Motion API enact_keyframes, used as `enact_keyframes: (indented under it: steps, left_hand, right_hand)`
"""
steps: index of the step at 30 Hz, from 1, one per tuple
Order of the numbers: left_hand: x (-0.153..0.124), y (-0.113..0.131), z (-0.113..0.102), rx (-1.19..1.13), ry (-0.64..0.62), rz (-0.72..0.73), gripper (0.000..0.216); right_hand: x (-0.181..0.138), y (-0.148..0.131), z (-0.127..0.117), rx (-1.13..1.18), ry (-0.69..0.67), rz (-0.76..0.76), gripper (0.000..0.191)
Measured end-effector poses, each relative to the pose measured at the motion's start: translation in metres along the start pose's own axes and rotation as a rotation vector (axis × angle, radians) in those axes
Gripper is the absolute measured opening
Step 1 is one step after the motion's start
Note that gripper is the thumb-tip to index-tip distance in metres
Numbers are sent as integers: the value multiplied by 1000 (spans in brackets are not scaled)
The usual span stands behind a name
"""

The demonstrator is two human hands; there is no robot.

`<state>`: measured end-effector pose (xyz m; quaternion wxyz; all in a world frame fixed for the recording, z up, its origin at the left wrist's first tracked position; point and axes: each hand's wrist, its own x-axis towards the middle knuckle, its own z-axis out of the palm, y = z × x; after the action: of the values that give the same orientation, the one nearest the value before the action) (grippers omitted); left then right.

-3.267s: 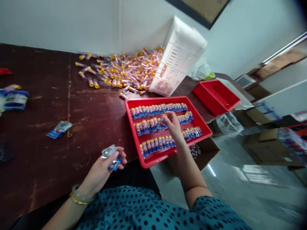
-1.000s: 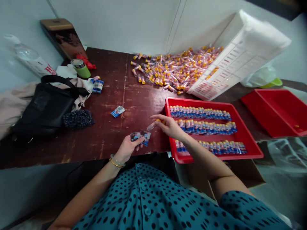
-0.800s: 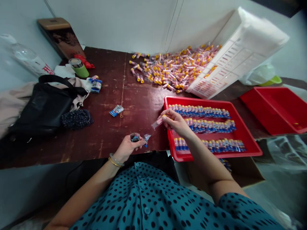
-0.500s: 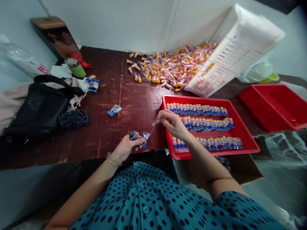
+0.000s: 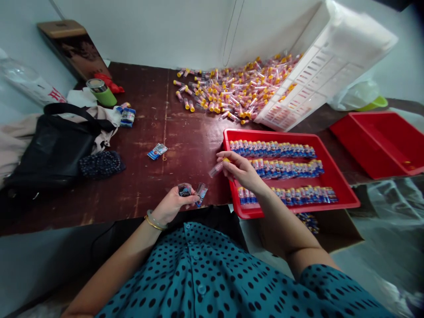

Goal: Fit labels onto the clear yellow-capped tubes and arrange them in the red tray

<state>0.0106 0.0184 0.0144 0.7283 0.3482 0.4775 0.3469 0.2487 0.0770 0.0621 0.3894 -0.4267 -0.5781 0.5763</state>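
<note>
Since the earliest frame the right hand has come off the tray's middle row to the tray's left rim and now carries a tube. The left hand has kept its place at the near edge of the surface [image 5: 139,185].

Left to right:
- A black bag [image 5: 53,150] and a green cup [image 5: 99,90] stand well clear of the work.
- One loose packet [image 5: 157,151] lies alone on the surface.
- The left hand [image 5: 170,205] is closed, pinching small printed wrappers [image 5: 192,192] between thumb and fingers.
- The right hand [image 5: 240,170] is closed on a clear, yellow-capped tube [image 5: 216,168], which points left toward the wrappers but stays apart from them.
- The red tray [image 5: 298,211] holds three rows of wrapped tubes.
- Behind it lie a pile of bare tubes [image 5: 232,88], a tipped white crate [image 5: 318,84] and a second red tray [image 5: 380,141].

Judgement: the step in hand is a tube presented to a wrapper, the two not yet joined. Joining them would call for one wrapper held open and the tube's end lined up with its mouth.
</note>
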Motion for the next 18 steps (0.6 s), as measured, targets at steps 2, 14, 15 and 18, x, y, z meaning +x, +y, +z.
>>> enact_keyframes:
  steps: [2,14,15,18]
  left_hand:
    - [1,0,0,-4,-20,6,27]
    - [2,-4,8,-1,-70,-8,25]
    - [1,-4,10,13,-75,-5,24]
    - [1,-3,17,65,-95,31,23]
  right_hand:
    - [-4,-2,1,132,-5,34,31]
    - [-17,0,22,67,-55,35,29]
    - [-19,1,22,61,-51,32,29]
    - [-26,9,26,76,21,11,28]
